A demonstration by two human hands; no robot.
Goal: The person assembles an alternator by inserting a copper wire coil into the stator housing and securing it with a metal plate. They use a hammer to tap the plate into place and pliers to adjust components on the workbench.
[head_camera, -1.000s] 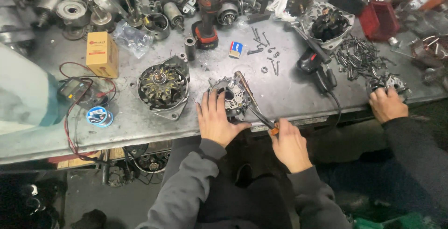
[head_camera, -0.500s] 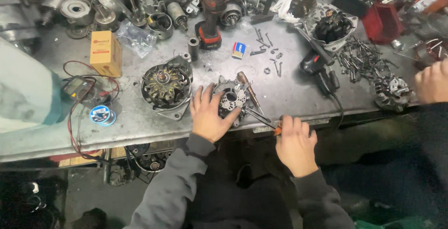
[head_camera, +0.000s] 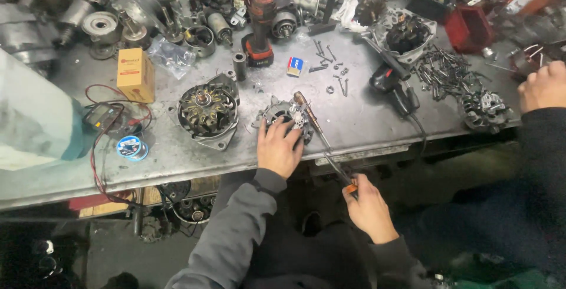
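Pressing down with spread fingers, the left hand (head_camera: 279, 148) lay flat on the near side of a small alternator end housing (head_camera: 284, 119) that sat near the front edge of the grey metal bench (head_camera: 359, 124). The right hand (head_camera: 369, 207) hung below and in front of that edge, curled shut around the orange handle of a soldering iron (head_camera: 333, 165). The iron's long axis ran on a slant, from the handle at near right up to far left, so the housing lay up and to the left of the right hand, along the line of the shaft. A wooden-handled tool (head_camera: 308, 111) rested across the housing on much the same slant; whether the iron's tip touched the housing could not be told. The left hand was already on the part, the right well apart. To the left stood a larger alternator rotor housing (head_camera: 207, 111), and another person's hand (head_camera: 543, 86) rested at the far right.
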